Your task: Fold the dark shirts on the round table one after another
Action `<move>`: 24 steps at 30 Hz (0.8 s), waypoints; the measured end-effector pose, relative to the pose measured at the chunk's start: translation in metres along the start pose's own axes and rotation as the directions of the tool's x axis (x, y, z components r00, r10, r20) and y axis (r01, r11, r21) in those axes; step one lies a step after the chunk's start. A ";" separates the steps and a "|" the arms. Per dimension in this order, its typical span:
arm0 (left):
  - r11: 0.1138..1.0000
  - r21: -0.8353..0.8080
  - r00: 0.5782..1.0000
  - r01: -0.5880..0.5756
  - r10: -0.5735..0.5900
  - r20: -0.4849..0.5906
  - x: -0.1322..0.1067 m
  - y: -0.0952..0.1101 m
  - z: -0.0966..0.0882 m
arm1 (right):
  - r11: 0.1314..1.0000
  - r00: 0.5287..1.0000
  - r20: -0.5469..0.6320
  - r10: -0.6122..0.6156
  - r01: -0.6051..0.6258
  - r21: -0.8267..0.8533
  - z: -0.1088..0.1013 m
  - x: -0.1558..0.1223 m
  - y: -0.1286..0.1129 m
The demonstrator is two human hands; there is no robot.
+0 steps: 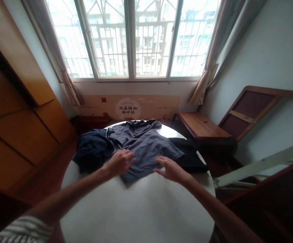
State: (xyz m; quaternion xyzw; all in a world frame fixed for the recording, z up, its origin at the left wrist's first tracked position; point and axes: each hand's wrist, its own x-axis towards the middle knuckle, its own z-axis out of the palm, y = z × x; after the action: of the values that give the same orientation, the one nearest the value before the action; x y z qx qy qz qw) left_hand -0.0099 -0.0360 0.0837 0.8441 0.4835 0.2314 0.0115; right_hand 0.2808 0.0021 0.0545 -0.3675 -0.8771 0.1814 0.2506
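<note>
A dark grey-blue collared shirt [143,145] lies spread on the round white table [136,212], its collar at the far edge and its hem towards me. Over the lower left part of the shirt is my left hand [121,162], slightly blurred, fingers apart and holding nothing. My right hand [170,168] is at the lower right part of the shirt, fingers loosely spread, thumb apart, with nothing in it. Whether either hand touches the cloth I cannot tell.
A bundled navy garment [93,148] lies left of the shirt, and a folded black cloth [189,155] lies to its right, partly under it. Beyond the table stand a low wooden table [202,124] and a barred window [131,44]. Wooden cabinets [22,131] line the left wall.
</note>
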 end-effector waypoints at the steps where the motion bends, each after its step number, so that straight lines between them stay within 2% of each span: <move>1: 1.000 0.022 0.999 -0.012 0.011 0.044 -0.020 0.002 0.012 | 0.998 0.997 0.072 -0.028 0.032 -0.054 0.009 -0.020 0.001; 3: 0.998 0.068 0.994 -0.006 -0.001 0.107 -0.053 0.003 0.032 | 0.990 0.990 0.131 -0.055 0.071 -0.122 0.018 -0.050 0.003; 5: 0.994 0.114 0.990 0.001 -0.017 0.139 -0.072 0.001 0.043 | 0.983 0.991 0.123 -0.062 0.081 -0.163 0.020 -0.065 0.004; 7: 0.994 0.109 0.988 -0.008 -0.009 0.156 -0.076 -0.002 0.048 | 0.974 0.993 0.095 -0.077 0.095 -0.207 0.018 -0.065 0.005; 9: 0.998 0.052 0.995 0.022 -0.027 0.094 -0.070 -0.003 0.048 | 0.955 0.993 0.059 -0.102 0.115 -0.273 0.014 -0.056 0.009; 12: 0.993 -0.101 0.995 0.062 -0.069 -0.068 -0.060 0.003 0.036 | 0.904 0.994 0.022 -0.108 0.108 -0.414 0.008 -0.036 0.017; 15: 0.972 -0.234 0.994 0.009 -0.034 -0.106 -0.059 0.012 0.013 | 0.849 0.996 0.053 -0.071 0.089 -0.522 0.001 -0.024 0.027; 17: 0.960 -0.280 0.997 -0.005 -0.019 -0.081 -0.065 0.015 -0.004 | 0.826 0.996 0.083 -0.031 0.072 -0.559 -0.003 -0.021 0.035; 20: 0.956 -0.294 1.000 -0.008 0.015 0.020 -0.077 0.012 -0.024 | 0.826 0.995 0.089 0.036 0.020 -0.563 -0.014 -0.022 0.044; 24: 0.962 -0.271 0.990 0.035 0.005 0.144 -0.095 -0.001 -0.039 | 0.864 0.999 -0.046 -0.009 -0.015 -0.503 -0.044 -0.035 0.039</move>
State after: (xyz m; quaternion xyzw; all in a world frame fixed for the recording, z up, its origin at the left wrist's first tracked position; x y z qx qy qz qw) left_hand -0.0670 -0.1210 0.0828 0.8453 0.4511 0.2343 0.1643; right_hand 0.3486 0.0082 0.0601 -0.4256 -0.8873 -0.0616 0.1664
